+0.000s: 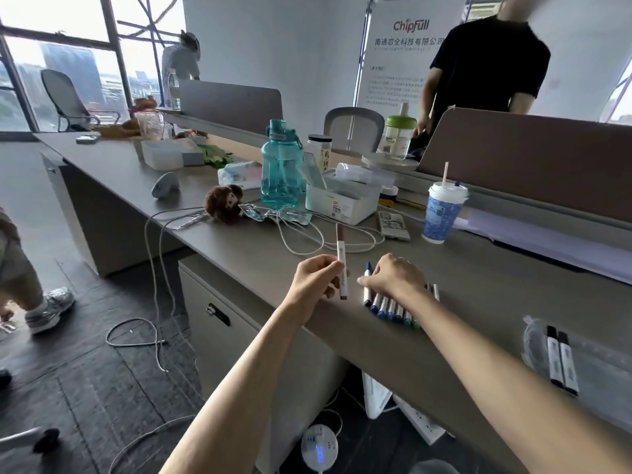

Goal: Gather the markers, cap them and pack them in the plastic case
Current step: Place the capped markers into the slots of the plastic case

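Note:
My left hand (316,280) pinches a white marker with brown caps (341,260), held nearly upright above the desk's front edge. My right hand (393,277) lies palm down on a row of several blue and green capped markers (390,307) on the desk, fingers curled over their upper ends. Two black-capped markers (561,359) lie side by side on a clear plastic case (533,340) at the right, close to the desk's front edge.
White cables (307,234) loop behind my hands. A blue paper cup with a straw (441,210), a phone (393,225), a white box (342,200), a teal bottle (281,165) and a plush toy (224,203) stand further back. A person stands behind the partition.

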A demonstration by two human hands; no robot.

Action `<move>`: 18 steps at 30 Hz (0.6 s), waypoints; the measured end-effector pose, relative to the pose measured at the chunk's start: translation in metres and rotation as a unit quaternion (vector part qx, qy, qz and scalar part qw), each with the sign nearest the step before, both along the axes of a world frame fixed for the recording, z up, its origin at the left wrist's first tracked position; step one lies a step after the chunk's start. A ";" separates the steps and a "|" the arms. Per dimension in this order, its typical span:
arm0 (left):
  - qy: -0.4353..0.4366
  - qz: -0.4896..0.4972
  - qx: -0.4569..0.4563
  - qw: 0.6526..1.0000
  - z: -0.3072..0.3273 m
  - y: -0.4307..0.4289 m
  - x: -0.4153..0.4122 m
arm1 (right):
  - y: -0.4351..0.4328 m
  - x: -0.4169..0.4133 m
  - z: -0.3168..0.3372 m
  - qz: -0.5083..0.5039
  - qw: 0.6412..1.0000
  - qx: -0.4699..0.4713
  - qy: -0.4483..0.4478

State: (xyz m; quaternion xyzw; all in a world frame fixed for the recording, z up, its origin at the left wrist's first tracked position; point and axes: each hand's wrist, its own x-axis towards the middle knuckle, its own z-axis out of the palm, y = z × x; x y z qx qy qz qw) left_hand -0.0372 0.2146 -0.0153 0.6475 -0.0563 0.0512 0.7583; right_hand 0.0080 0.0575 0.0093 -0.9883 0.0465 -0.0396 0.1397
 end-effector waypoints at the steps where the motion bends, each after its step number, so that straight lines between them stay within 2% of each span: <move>1: 0.001 0.001 -0.001 1.000 0.000 0.000 0.000 | 0.001 0.000 -0.001 -0.002 1.000 -0.008 -0.003; 5: 0.004 0.004 -0.008 1.000 0.002 0.000 -0.002 | 0.004 0.000 -0.002 -0.002 1.000 -0.009 -0.024; 7: 0.007 0.009 -0.008 1.000 0.003 0.001 -0.002 | 0.004 -0.001 -0.001 -0.001 0.999 0.020 -0.034; 11: 0.012 0.013 -0.007 1.000 0.003 0.001 0.000 | 0.002 -0.005 0.001 0.028 0.978 0.199 -0.060; 15: 0.015 0.013 -0.008 1.000 0.002 0.002 0.002 | -0.009 -0.017 0.005 0.087 0.922 0.369 -0.079; 18: 0.015 0.006 0.004 1.000 0.001 0.004 0.002 | -0.022 -0.030 0.010 0.108 0.881 0.452 -0.091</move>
